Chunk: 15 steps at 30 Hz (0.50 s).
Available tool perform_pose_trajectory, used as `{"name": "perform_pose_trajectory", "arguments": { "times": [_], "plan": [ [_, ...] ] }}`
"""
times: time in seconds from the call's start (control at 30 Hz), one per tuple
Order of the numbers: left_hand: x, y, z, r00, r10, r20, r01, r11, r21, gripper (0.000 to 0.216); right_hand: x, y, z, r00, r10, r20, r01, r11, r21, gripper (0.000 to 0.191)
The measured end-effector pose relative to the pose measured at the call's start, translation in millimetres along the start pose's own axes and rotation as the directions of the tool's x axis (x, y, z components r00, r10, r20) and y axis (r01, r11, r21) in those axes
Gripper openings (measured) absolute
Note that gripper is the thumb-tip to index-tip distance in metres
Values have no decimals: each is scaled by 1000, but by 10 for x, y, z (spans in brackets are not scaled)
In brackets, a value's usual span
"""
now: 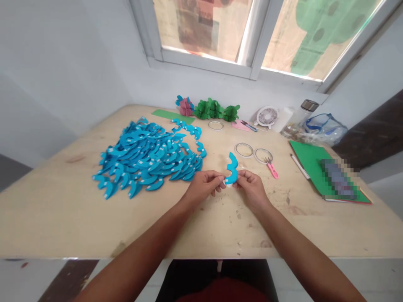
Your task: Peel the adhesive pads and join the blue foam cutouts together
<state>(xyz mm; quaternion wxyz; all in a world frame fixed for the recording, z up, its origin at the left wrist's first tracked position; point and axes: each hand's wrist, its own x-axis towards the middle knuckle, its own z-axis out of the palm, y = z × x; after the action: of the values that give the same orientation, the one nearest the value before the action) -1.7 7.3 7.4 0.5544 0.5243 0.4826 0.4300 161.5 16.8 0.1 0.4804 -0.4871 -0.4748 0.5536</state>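
Where left hand (204,183) pinches — blue strip (233,173), scalloped, white-patched.

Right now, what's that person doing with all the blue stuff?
A person sits at a wooden table with a wavy blue piece between both hands. The right hand pinches its right side, and the left hand has its fingertips at the left edge, near a small white patch. A big heap of blue pieces, many with white patches too, lies to the left. Pink-handled snippers lie to the right, and green puffy shapes stand at the back.
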Motion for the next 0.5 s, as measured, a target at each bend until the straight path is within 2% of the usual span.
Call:
{"name": "perform_pose_trajectory", "arguments": {
  "times": [0.2,0.5],
  "plan": [
    [19,-83,-5,994,-92,59,99,985,-138,17,-14,-19,20,999,-46,-2,46,999,-28,11],
    [23,-85,-11,996,-68,61,77,984,-162,18,-22,-11,16,998,-68,-4,67,997,-48,10]
  ]
}}
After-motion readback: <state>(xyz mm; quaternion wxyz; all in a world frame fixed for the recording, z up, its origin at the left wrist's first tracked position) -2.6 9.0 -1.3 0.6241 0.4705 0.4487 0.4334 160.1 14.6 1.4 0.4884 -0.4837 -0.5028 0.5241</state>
